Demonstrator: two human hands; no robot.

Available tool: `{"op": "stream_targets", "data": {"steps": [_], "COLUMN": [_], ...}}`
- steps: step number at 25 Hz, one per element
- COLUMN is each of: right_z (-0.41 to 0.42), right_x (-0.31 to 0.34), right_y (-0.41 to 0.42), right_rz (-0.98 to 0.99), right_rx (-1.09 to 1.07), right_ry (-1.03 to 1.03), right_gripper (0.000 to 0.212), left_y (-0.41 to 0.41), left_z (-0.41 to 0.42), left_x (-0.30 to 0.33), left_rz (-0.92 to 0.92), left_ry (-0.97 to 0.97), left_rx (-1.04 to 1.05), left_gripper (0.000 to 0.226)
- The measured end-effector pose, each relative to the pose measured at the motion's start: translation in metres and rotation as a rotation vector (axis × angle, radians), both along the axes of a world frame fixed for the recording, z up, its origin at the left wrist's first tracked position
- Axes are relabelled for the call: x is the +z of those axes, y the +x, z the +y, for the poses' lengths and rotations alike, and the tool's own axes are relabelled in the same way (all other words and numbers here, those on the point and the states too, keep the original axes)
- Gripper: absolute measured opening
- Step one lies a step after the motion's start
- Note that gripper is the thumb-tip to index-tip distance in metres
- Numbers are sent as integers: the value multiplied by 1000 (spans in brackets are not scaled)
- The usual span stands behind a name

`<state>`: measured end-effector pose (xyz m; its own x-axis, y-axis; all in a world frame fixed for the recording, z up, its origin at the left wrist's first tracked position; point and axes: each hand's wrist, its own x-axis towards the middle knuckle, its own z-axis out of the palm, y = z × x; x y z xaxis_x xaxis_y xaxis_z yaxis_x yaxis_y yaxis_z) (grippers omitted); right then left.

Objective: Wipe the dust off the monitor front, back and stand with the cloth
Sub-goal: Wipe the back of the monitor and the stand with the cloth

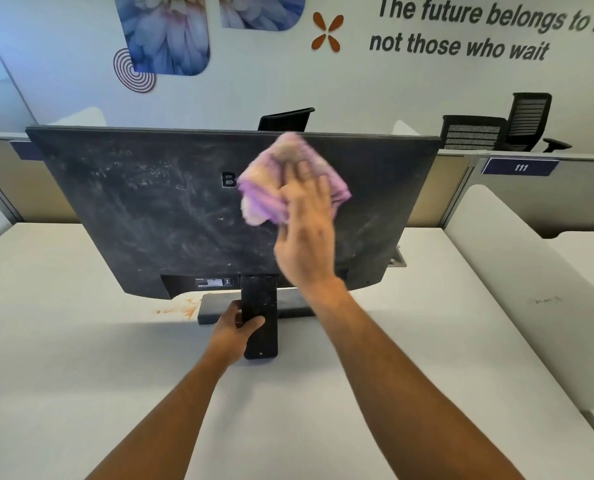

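The white desk (80,358) carries the monitor (150,209), which stands near the middle with its dusty black back panel turned toward the person, smeared pale streaks showing across the left half. It looks like a rigid plastic shell, fairly light and top-heavy on a narrow neck, so I judge it will rock or slide if pushed hard high up; the screen side, hidden from here, is likely the delicate face and wants only light pressure. The sensible place to steady it is low down, on the stand (259,306), and that is where the left hand (237,327) grips the black neck, fingers wrapped around its left edge and thumb across its face, above the flat grey base (215,308). The right hand (306,233) presses the purple cloth (271,178) flat against the panel right of centre, fingers spread and mostly straight; the cloth is soft, bunched and limp, and will follow the surface easily. Behind the monitor run low cubicle dividers (496,188), one bearing a plate marked 111 (520,167), with black office chairs (527,123) beyond. A rusty stain (181,308) marks the desk just left of the base. Nothing near blocks the wiping strokes, though the divider close behind may crowd turning the monitor.
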<state>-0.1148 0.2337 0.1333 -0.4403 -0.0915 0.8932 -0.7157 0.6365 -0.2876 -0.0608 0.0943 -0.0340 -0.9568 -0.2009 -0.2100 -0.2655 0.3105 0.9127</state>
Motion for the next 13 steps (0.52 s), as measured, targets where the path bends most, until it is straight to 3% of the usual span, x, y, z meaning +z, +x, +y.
{"op": "stream_targets", "data": {"steps": [2, 5, 7, 10, 13], "right_z": [-19, -14, 0, 31, 44], "right_x": [-26, -48, -40, -6, 6], "right_y": [12, 29, 31, 8, -11], "right_rz": [-11, -51, 62, 269, 241], "right_rx": [137, 288, 266, 21, -165], "right_ry": [162, 386, 271, -80, -44], "right_gripper": [29, 47, 40, 29, 39], "left_y": [-1, -2, -2, -1, -2], "left_z": [0, -1, -2, 0, 1], "left_x": [0, 0, -2, -1, -2], "left_rz": [19, 67, 50, 6, -2], "left_ry": [-16, -59, -29, 4, -12], "left_rx": [-9, -33, -23, -8, -13], "left_gripper": [38, 40, 37, 33, 34]}}
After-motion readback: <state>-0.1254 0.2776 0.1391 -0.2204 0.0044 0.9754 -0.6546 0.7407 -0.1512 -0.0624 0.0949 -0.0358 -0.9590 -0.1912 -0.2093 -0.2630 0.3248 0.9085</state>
